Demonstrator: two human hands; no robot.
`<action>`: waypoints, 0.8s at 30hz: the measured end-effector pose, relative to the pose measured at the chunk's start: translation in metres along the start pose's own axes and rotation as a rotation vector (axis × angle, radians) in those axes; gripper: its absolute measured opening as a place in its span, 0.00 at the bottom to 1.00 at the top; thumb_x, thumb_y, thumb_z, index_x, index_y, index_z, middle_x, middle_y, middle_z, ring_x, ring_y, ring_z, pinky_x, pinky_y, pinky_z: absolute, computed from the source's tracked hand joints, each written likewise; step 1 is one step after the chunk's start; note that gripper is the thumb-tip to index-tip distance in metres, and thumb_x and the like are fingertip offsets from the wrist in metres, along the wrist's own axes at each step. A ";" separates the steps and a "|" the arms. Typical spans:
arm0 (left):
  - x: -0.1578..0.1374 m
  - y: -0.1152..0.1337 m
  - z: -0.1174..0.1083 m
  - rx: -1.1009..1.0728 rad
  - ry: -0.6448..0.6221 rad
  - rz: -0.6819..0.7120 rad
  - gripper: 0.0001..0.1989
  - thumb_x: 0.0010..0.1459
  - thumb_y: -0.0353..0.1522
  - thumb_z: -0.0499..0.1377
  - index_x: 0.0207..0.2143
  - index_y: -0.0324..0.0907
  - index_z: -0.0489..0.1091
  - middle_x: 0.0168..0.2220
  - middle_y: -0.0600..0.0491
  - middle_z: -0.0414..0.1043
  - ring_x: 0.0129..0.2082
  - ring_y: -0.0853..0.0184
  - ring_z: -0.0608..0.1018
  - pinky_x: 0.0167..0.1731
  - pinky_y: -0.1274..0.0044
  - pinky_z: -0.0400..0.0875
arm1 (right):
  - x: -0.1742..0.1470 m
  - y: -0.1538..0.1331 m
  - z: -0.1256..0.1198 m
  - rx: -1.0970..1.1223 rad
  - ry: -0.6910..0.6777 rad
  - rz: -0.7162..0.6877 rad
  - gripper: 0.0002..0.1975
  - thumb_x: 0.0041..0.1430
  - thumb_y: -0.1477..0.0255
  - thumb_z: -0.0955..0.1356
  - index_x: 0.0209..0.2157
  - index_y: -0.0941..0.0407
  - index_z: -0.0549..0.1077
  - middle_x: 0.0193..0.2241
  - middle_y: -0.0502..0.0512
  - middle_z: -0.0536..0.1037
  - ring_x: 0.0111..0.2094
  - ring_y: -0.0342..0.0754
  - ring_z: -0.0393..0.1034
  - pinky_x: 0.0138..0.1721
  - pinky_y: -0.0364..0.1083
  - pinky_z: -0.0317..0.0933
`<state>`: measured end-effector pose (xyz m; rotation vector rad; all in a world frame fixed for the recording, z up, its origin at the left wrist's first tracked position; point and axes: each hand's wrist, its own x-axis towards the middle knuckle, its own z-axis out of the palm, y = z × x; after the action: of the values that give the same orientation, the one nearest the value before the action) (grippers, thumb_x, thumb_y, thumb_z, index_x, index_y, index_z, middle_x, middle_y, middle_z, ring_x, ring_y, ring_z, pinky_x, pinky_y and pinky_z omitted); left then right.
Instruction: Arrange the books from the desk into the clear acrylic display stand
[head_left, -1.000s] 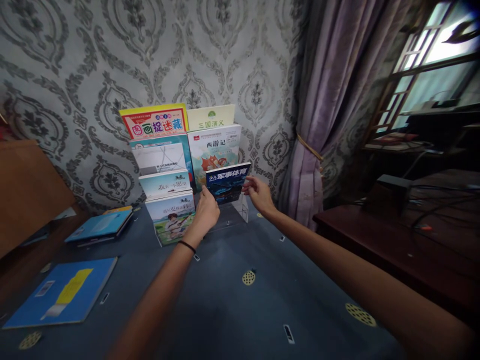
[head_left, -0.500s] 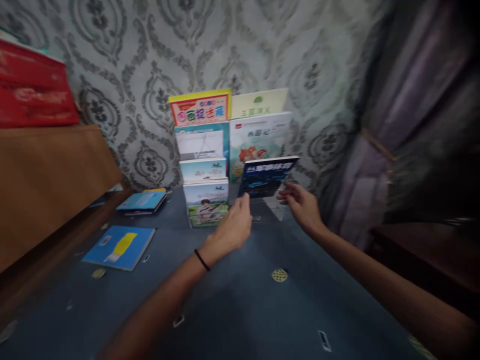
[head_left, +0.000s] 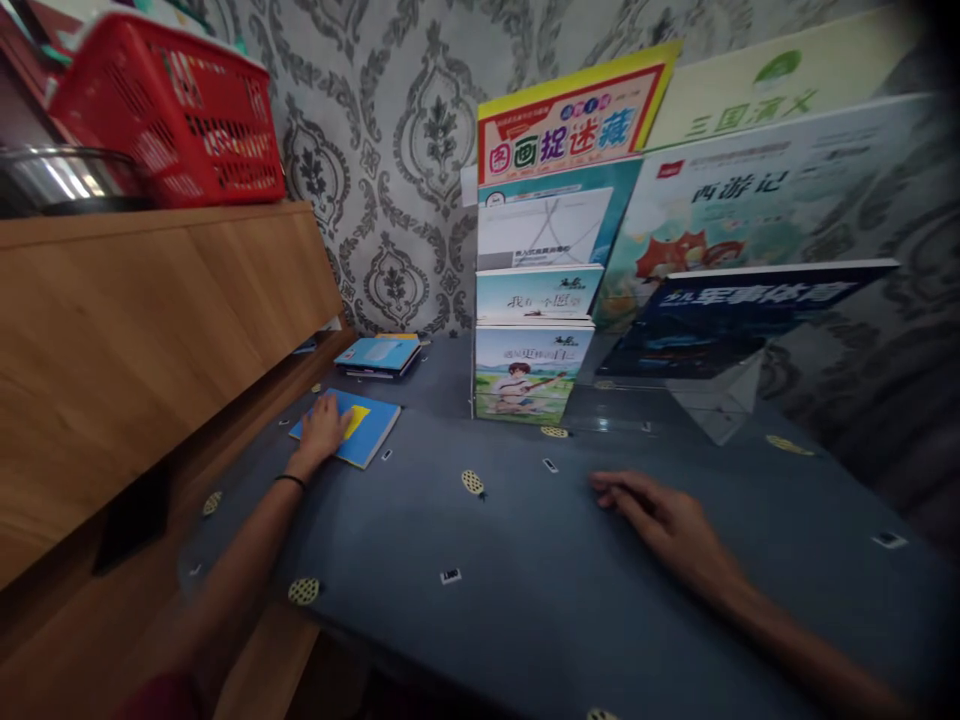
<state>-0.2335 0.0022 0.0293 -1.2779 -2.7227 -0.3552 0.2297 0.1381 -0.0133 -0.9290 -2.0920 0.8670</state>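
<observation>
My left hand (head_left: 322, 428) rests on a blue book (head_left: 375, 430) with a yellow patch on its cover, fingers spread over its left part. The book lies flat on the grey-blue tabletop. My right hand (head_left: 667, 515) hovers or rests over the table's right half, fingers loosely bent and holding nothing. Beyond it, a dark blue magazine (head_left: 739, 310) leans in a clear stand (head_left: 727, 410). Behind the magazine stand a pale picture book (head_left: 757, 200) and a cream book (head_left: 795, 85).
A smaller stack of books (head_left: 379, 355) lies near the wall. More books (head_left: 532, 370) stand in tiers at the centre, a yellow-edged one (head_left: 570, 125) at the back. At left, a wooden cabinet (head_left: 187, 300) carries a red basket (head_left: 180, 110) and a metal bowl (head_left: 67, 180).
My left hand has left the dark magazine and come down on the blue book at left. My right hand has drawn back from the magazine, which stays standing. The view has turned left.
</observation>
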 end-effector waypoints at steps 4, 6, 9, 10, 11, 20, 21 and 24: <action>0.016 -0.044 0.000 0.003 -0.016 -0.136 0.29 0.68 0.41 0.45 0.62 0.28 0.62 0.62 0.28 0.64 0.63 0.44 0.68 0.60 0.52 0.61 | 0.005 -0.024 0.016 -0.036 -0.063 -0.069 0.17 0.61 0.59 0.62 0.37 0.53 0.79 0.27 0.55 0.80 0.28 0.51 0.76 0.34 0.50 0.72; 0.018 -0.052 0.002 -0.011 -0.015 -0.114 0.29 0.69 0.40 0.45 0.62 0.29 0.63 0.62 0.32 0.67 0.62 0.48 0.71 0.61 0.59 0.63 | 0.010 -0.033 0.028 -0.039 -0.096 -0.095 0.16 0.62 0.62 0.62 0.36 0.53 0.79 0.26 0.54 0.79 0.27 0.50 0.76 0.32 0.49 0.72; 0.015 -0.052 0.009 -0.033 -0.002 -0.044 0.28 0.69 0.39 0.45 0.63 0.31 0.63 0.63 0.36 0.66 0.63 0.54 0.69 0.62 0.65 0.61 | 0.017 -0.044 0.050 -0.052 -0.127 -0.158 0.15 0.63 0.66 0.61 0.36 0.54 0.79 0.26 0.54 0.79 0.28 0.50 0.76 0.34 0.49 0.72; 0.011 -0.049 0.012 -0.039 -0.002 -0.017 0.27 0.68 0.38 0.46 0.63 0.31 0.63 0.63 0.37 0.66 0.64 0.54 0.69 0.63 0.66 0.60 | 0.019 -0.048 0.057 -0.054 -0.126 -0.193 0.15 0.63 0.68 0.61 0.37 0.54 0.79 0.27 0.54 0.80 0.30 0.50 0.77 0.35 0.50 0.72; 0.006 -0.044 0.015 -0.044 -0.005 0.010 0.27 0.68 0.38 0.47 0.63 0.32 0.64 0.63 0.38 0.67 0.64 0.55 0.69 0.63 0.66 0.60 | 0.020 -0.052 0.064 -0.055 -0.123 -0.236 0.15 0.64 0.69 0.60 0.38 0.54 0.79 0.29 0.55 0.80 0.32 0.51 0.78 0.37 0.50 0.73; -0.109 0.063 0.040 -0.440 -0.084 0.662 0.24 0.69 0.38 0.47 0.64 0.41 0.62 0.63 0.44 0.68 0.63 0.59 0.69 0.65 0.59 0.61 | -0.006 -0.108 0.108 -0.127 -0.391 -0.651 0.16 0.69 0.72 0.61 0.54 0.54 0.73 0.52 0.61 0.77 0.55 0.51 0.70 0.56 0.53 0.66; -0.119 0.072 0.038 -0.507 -0.129 0.698 0.25 0.70 0.37 0.46 0.66 0.41 0.60 0.65 0.44 0.66 0.65 0.59 0.67 0.65 0.59 0.61 | -0.010 -0.116 0.110 -0.140 -0.457 -0.665 0.15 0.69 0.73 0.61 0.52 0.54 0.74 0.49 0.60 0.77 0.53 0.51 0.71 0.55 0.53 0.67; -0.134 0.087 0.030 -0.685 -0.234 0.677 0.25 0.70 0.34 0.45 0.67 0.43 0.56 0.65 0.43 0.64 0.65 0.61 0.66 0.64 0.60 0.63 | -0.019 -0.134 0.113 -0.198 -0.561 -0.660 0.12 0.68 0.73 0.62 0.43 0.55 0.76 0.42 0.58 0.76 0.46 0.50 0.70 0.51 0.52 0.68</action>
<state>-0.0809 -0.0356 -0.0126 -2.4190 -2.1632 -1.1583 0.1040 0.0199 0.0231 -0.0225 -2.7523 0.6061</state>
